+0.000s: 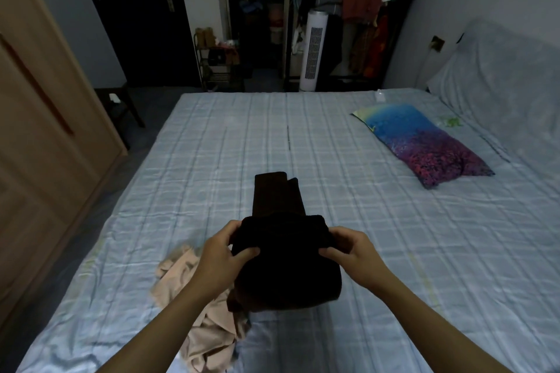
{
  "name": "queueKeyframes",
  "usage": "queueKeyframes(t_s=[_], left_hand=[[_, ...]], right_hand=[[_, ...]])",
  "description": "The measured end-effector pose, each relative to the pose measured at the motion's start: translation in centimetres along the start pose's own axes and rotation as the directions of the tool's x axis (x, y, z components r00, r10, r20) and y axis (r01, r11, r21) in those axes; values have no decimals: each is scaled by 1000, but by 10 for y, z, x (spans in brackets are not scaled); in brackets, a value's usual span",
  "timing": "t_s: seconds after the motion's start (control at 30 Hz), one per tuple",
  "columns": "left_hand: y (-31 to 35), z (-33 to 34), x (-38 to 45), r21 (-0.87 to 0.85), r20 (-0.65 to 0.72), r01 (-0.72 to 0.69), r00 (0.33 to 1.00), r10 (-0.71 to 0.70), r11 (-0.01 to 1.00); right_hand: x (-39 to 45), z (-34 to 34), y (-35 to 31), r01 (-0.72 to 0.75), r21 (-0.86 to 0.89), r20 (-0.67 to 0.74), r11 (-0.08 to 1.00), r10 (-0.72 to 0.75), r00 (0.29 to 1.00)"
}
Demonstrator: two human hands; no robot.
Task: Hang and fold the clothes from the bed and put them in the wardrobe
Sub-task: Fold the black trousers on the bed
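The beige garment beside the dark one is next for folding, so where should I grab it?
Judging by its pose, take the beige garment at its exposed left edge, coming from the left: it lies crumpled, its right side under the dark garment.

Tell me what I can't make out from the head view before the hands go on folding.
- Dark garment: too dark to tell its type or folds; left hand and right hand cover its upper corners.
- Beige garment: partly hidden by the left forearm and the dark garment.
- Wardrobe: cut off by the left edge; inside not visible.
- Small white item at the bed's far edge: too small to identify.
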State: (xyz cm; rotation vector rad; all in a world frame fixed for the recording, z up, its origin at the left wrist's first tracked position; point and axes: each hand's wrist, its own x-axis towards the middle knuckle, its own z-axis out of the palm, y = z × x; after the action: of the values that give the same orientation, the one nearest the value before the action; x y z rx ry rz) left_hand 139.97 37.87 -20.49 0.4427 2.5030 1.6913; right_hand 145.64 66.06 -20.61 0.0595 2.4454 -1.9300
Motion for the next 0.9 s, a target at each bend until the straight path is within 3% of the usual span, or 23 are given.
queueKeyframes(t_s=[0.23,0.57,0.9], left_hand=[[-38,-5,88,-15,-143,141,980,-142,990],[-91,4,226,-5,-37,350,936,-350,937],[-194,40,373,-45,-86,472,876,-474,880]], right_hand=[[99,11,5,-78,-21,-107,997,75,991],[244,3,40,-188,45,-179,981,193,965],[409,-3,131,-297,116,-169,948,314,934]])
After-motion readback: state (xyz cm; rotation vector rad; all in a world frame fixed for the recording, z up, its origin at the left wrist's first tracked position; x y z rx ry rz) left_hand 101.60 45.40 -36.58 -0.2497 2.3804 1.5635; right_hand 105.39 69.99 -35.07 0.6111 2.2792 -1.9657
